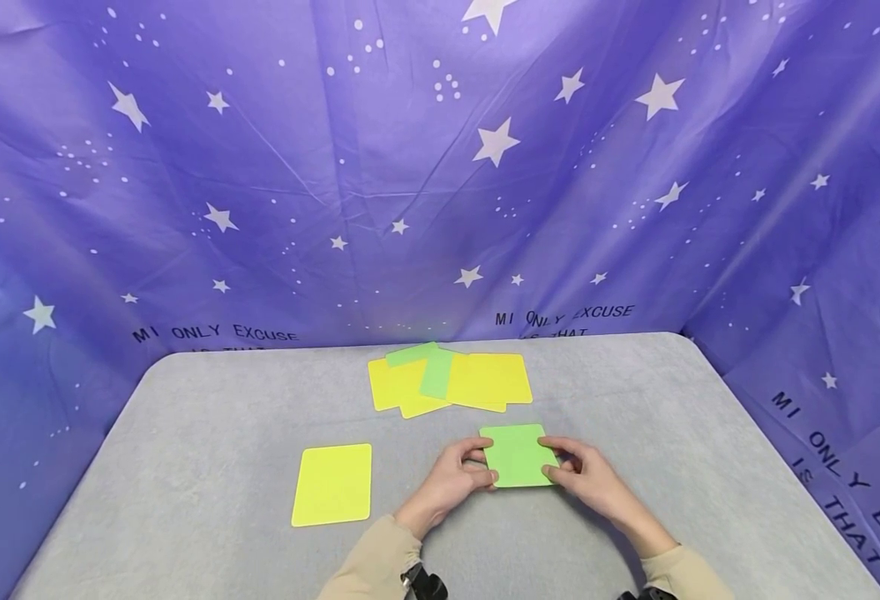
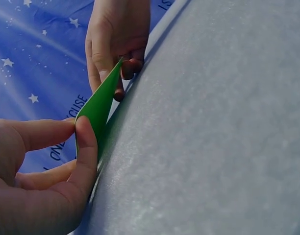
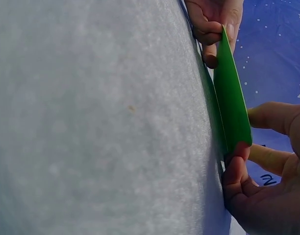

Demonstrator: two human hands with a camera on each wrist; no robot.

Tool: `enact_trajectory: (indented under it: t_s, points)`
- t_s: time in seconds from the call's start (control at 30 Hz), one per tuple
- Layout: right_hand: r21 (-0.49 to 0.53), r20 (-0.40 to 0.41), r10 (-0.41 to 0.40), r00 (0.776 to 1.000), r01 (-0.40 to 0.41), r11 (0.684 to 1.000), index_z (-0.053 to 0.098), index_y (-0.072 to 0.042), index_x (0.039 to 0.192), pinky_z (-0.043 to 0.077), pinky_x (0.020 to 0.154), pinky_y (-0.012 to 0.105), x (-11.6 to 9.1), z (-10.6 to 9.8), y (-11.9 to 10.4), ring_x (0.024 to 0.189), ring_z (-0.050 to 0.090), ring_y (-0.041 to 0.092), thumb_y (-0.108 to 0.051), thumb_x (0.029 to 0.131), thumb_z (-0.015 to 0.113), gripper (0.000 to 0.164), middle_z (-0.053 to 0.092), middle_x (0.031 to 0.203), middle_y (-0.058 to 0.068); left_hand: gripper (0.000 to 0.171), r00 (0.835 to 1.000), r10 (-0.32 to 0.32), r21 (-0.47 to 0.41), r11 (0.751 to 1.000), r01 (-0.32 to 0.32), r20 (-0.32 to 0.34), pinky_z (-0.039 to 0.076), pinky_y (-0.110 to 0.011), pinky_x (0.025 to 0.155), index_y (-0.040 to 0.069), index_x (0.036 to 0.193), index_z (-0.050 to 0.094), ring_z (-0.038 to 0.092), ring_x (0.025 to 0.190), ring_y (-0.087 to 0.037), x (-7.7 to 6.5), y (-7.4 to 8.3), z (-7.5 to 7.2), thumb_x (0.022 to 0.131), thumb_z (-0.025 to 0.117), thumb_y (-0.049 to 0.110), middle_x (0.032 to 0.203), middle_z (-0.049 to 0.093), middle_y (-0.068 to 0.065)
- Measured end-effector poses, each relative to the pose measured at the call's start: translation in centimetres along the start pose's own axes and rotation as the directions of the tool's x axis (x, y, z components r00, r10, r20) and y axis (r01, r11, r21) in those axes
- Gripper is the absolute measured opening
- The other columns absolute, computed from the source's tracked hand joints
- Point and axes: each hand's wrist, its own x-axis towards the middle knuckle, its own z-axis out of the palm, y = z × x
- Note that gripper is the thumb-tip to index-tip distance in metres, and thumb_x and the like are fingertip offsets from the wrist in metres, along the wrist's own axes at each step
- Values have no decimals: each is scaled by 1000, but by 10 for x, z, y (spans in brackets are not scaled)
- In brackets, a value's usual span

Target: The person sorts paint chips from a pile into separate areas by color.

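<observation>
A green square card [image 1: 519, 456] with rounded corners is held between both hands over the front half of the table, just right of centre. My left hand [image 1: 457, 472] pinches its left edge between thumb and fingers. At the opposite edge my right hand [image 1: 590, 477] grips it the same way. Seen from the left wrist, the green card [image 2: 97, 110] appears nearly edge-on, tilted close over the table surface. In the right wrist view its green face [image 3: 232, 98] stretches between the two hands.
A single yellow card [image 1: 332, 485] lies flat to the left of my left hand. Behind the hands, an overlapping spread of yellow cards [image 1: 492, 379] and green pieces [image 1: 435, 373] lies near the grey table's [image 1: 207, 433] back edge. A purple star-patterned cloth [image 1: 410, 167] hangs behind.
</observation>
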Motion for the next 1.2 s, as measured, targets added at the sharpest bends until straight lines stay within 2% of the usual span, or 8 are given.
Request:
enact_trajectory:
  t_s: [0.3, 0.6, 0.77, 0.87, 1.2]
  points:
    - [-106, -13, 26, 1000, -27, 994, 61, 3, 124, 41, 63, 25, -2, 1, -4, 74, 46, 15, -9, 84, 73, 44, 51, 101, 12, 53, 1000, -19, 12, 1000, 19, 24, 56, -33, 72, -18, 132, 44, 64, 68, -14, 1, -4, -4, 82, 63, -12, 84, 55, -8]
    - [-109, -2, -1, 1000, 1, 994, 62, 4, 122, 40, 60, 24, -3, 1, -3, 71, 46, 13, -10, 82, 75, 44, 52, 100, 11, 55, 999, -43, -4, 999, 43, 30, 57, -34, 71, -18, 132, 44, 65, 68, -16, 0, -1, -5, 80, 63, -15, 79, 54, -7]
    - [-99, 10, -23, 1000, 24, 995, 63, 5, 119, 41, 59, 23, -2, 1, -2, 68, 47, 11, -8, 79, 76, 44, 53, 100, 12, 56, 997, -73, 61, 996, 72, 16, 56, -28, 62, -15, 132, 47, 62, 57, -11, 0, 2, -7, 79, 66, -13, 74, 62, -11]
    - [-93, 9, -15, 1000, 16, 996, 63, 5, 119, 41, 58, 23, 0, 2, -1, 66, 47, 10, -6, 78, 76, 44, 53, 100, 12, 55, 997, -70, 103, 992, 68, 14, 56, -27, 58, -14, 132, 49, 59, 51, -9, 0, 4, -8, 80, 67, -10, 70, 65, -13]
    - [-167, -26, 11, 1000, -15, 986, 65, 0, 118, 41, 57, 24, -1, 5, 0, 65, 48, 12, -7, 71, 82, 50, 50, 100, 11, 55, 994, -102, 185, 978, 95, 26, 52, -23, 49, -9, 133, 51, 56, 46, -8, 0, 8, -10, 84, 72, 4, 59, 59, -4]
